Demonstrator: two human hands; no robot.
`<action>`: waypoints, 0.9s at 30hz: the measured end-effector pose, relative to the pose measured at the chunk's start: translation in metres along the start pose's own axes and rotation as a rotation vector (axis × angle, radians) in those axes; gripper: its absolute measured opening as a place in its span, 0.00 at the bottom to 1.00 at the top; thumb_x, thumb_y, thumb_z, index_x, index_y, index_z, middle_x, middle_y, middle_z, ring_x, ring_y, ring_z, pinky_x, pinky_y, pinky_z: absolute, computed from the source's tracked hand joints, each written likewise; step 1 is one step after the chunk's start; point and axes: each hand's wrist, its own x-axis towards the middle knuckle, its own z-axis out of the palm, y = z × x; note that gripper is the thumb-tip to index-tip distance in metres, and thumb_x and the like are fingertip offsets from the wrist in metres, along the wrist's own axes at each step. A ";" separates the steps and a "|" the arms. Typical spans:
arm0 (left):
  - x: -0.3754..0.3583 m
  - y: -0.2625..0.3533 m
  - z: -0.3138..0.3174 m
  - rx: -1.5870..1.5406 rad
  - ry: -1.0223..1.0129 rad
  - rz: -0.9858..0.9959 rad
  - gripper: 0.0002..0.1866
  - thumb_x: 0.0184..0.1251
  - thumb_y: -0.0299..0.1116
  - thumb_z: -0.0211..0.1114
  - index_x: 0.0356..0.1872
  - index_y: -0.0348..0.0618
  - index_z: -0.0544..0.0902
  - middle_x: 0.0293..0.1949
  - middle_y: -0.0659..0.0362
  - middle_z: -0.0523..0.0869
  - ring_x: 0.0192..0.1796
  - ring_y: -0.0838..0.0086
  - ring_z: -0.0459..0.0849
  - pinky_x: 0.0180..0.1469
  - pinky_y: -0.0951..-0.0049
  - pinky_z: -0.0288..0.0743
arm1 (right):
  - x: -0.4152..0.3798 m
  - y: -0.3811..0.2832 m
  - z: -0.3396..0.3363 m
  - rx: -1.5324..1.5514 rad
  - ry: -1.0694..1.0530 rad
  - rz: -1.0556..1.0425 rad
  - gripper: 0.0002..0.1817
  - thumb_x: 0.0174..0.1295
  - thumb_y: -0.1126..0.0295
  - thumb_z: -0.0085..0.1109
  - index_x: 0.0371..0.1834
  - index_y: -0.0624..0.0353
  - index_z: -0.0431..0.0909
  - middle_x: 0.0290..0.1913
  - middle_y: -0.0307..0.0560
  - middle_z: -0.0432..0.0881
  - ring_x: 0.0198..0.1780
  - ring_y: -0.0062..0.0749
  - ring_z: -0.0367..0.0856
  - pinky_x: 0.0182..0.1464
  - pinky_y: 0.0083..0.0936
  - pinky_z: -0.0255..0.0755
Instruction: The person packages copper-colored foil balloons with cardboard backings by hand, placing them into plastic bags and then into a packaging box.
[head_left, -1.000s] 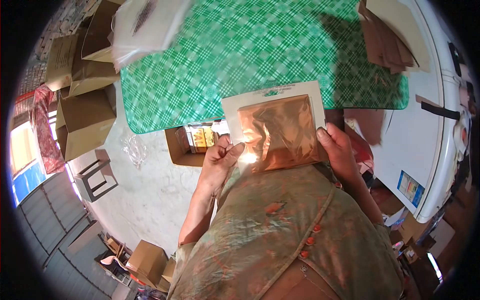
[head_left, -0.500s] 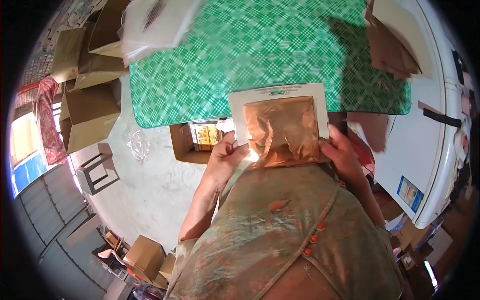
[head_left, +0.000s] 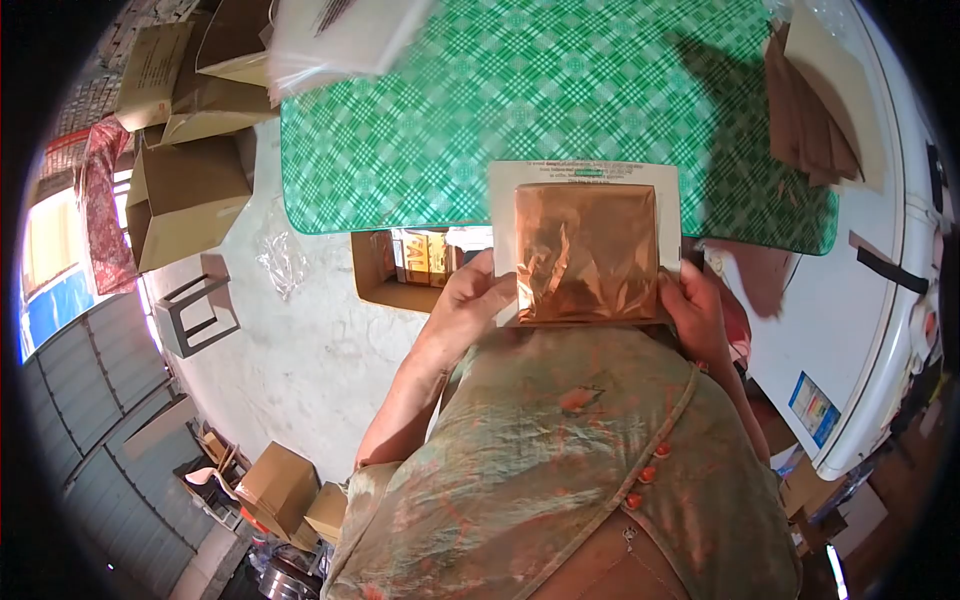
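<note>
Here, left hand (head_left: 470, 300) fingers pinch the white card's (head_left: 590, 175) left edge; right hand (head_left: 695, 310) fingers grip its right; copper foil (head_left: 587, 252) lies between them; green-checked desk (head_left: 560, 90) beyond.

Small print on white card (head_left: 585, 172) above copper foil packet (head_left: 587, 252): too small to read. Card's lower half hidden behind packet. Fingers of left hand (head_left: 472, 297) and right hand (head_left: 694, 311) hidden behind card; only thumbs and backs show. Clear bag stack (head_left: 340, 35) far beyond left hand: blurred, cut off by top edge. Brown paper pile (head_left: 815, 110) beyond right hand: partly cut off. Label in open carton (head_left: 385, 272) beside left hand: unreadable.
</note>
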 end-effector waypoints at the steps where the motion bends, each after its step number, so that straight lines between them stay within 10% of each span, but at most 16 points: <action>1: -0.001 0.007 0.004 -0.051 -0.002 -0.026 0.23 0.79 0.27 0.62 0.71 0.35 0.74 0.55 0.60 0.88 0.44 0.82 0.87 0.38 0.81 0.81 | 0.002 -0.002 0.001 0.008 0.006 -0.004 0.15 0.81 0.69 0.51 0.62 0.67 0.78 0.51 0.40 0.87 0.52 0.17 0.81 0.57 0.20 0.74; 9: 0.009 0.015 0.004 -0.050 0.072 -0.036 0.23 0.78 0.23 0.60 0.71 0.36 0.74 0.51 0.58 0.89 0.35 0.82 0.87 0.33 0.80 0.83 | 0.012 -0.029 0.007 0.225 -0.035 0.049 0.20 0.79 0.70 0.50 0.69 0.66 0.71 0.57 0.43 0.83 0.56 0.21 0.79 0.56 0.22 0.76; 17: 0.019 0.032 0.001 -0.178 0.015 -0.009 0.26 0.78 0.21 0.55 0.74 0.31 0.67 0.61 0.49 0.85 0.58 0.65 0.89 0.54 0.62 0.91 | 0.025 -0.062 0.012 0.364 0.038 0.165 0.21 0.77 0.69 0.51 0.69 0.66 0.70 0.58 0.46 0.80 0.52 0.26 0.82 0.50 0.30 0.84; 27: 0.016 0.031 0.002 -0.084 0.043 -0.039 0.24 0.78 0.24 0.61 0.72 0.32 0.71 0.61 0.51 0.86 0.56 0.65 0.89 0.53 0.65 0.92 | 0.026 -0.058 0.015 0.347 0.019 0.098 0.21 0.81 0.70 0.47 0.72 0.64 0.70 0.53 0.43 0.84 0.46 0.24 0.83 0.45 0.28 0.84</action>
